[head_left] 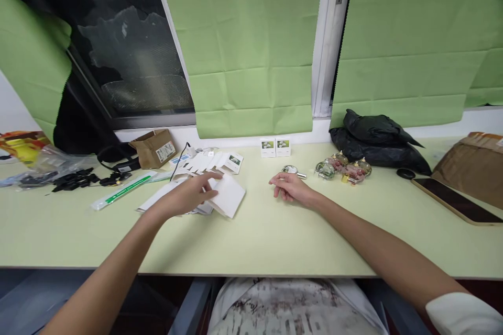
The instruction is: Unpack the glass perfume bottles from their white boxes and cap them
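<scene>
My left hand (192, 193) is closed on a flattened white box (228, 194), pinched by its left edge between thumb and fingers. More flat white boxes (157, 197) lie under and beside this hand, partly hidden by it. My right hand (291, 188) hovers over or rests on the table, holding nothing, its fingers loosely bent and apart. Just behind it lies a round metal key ring (290, 169) with a short silvery end. Two small white boxes with green pictures (275, 147) stand upright side by side by the wall.
Several keychain-like trinkets (346, 168) lie right of centre, before black plastic bags (377, 141). A phone (458, 201) and a brown package (473, 167) are at the right. Leftward are a small cardboard box (153, 148), black parts (74, 180) and a green-striped plastic sleeve (123, 189).
</scene>
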